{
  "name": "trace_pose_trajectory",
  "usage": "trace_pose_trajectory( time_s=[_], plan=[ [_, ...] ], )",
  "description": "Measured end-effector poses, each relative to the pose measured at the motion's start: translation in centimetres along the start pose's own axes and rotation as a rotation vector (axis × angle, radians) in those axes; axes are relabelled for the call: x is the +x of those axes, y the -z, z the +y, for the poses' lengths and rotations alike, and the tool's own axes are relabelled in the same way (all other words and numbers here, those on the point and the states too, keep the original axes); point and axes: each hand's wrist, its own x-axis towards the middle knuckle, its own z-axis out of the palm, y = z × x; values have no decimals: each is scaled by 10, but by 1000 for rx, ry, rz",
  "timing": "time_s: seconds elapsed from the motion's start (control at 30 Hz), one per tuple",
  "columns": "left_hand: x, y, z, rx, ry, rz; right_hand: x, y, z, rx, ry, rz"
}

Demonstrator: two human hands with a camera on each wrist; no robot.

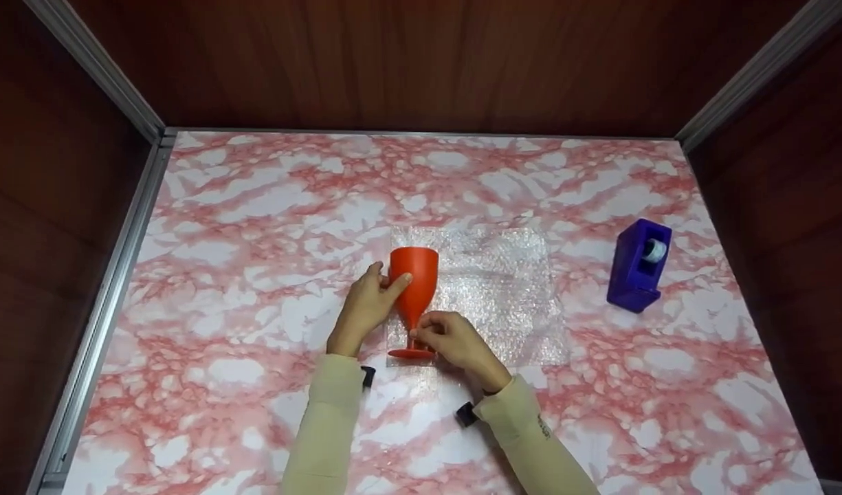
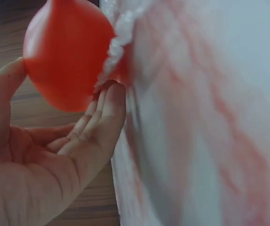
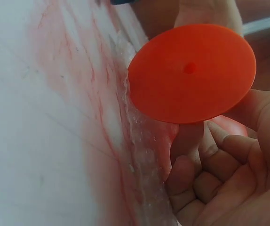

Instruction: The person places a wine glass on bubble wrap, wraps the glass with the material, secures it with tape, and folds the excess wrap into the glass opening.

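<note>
An orange goblet (image 1: 415, 275) lies on its side over the left part of a bubble wrap sheet (image 1: 493, 295), its bowl toward the back and its foot toward the front. My left hand (image 1: 367, 306) holds the bowl from the left, thumb on top; in the left wrist view the fingertips of this hand (image 2: 64, 150) reach under the bowl (image 2: 69, 56) at the wrap's edge (image 2: 114, 54). My right hand (image 1: 458, 344) pinches the stem just above the foot. In the right wrist view the round foot (image 3: 191, 73) hides part of the right hand's (image 3: 229, 174) grip.
A purple tape dispenser (image 1: 634, 268) with a roll of tape stands to the right of the wrap. The marbled red and white table (image 1: 256, 206) is bordered by dark wooden panels (image 1: 421, 69) and metal rails (image 1: 97, 75).
</note>
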Motion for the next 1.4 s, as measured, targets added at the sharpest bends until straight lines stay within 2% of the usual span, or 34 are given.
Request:
trace_pose_trajectory(
  time_s=[0.1, 0.2, 0.27, 0.33, 0.43, 0.5, 0.7, 0.83, 1.0, 1.13, 1.27, 1.4],
  plan=[
    [-1, 0, 2, 5, -1, 21, -3, 4, -2, -15, 2, 65],
    [-2, 0, 3, -7, -2, 30, -6, 12, -4, -42, 40, 178],
    [-2, -1, 3, -19, 0, 32, -7, 17, -5, -87, 116, 239],
    [-2, -1, 3, -31, -5, 34, -6, 21, -6, -142, 223, 265],
    [-2, -4, 5, -50, -4, 46, -4, 24, -7, -213, 350, 255],
    [-1, -6, 6, -61, 6, 54, -3, 24, -8, -231, 385, 252],
    [-1, -10, 13, -98, 26, 72, -4, 20, -7, -248, 404, 293],
    [0, -10, 15, -77, 28, 94, -3, 17, -6, -244, 413, 296],
    [1, -10, 16, -27, 32, 107, -3, 15, -4, -247, 393, 290],
    [1, -11, 18, 17, 13, 127, -2, 13, -4, -229, 394, 281],
    [-1, -12, 21, 86, -6, 159, -1, 13, -3, -211, 407, 280],
    [-5, -12, 25, 133, -6, 176, -1, 15, -3, -239, 404, 283]
  ],
)
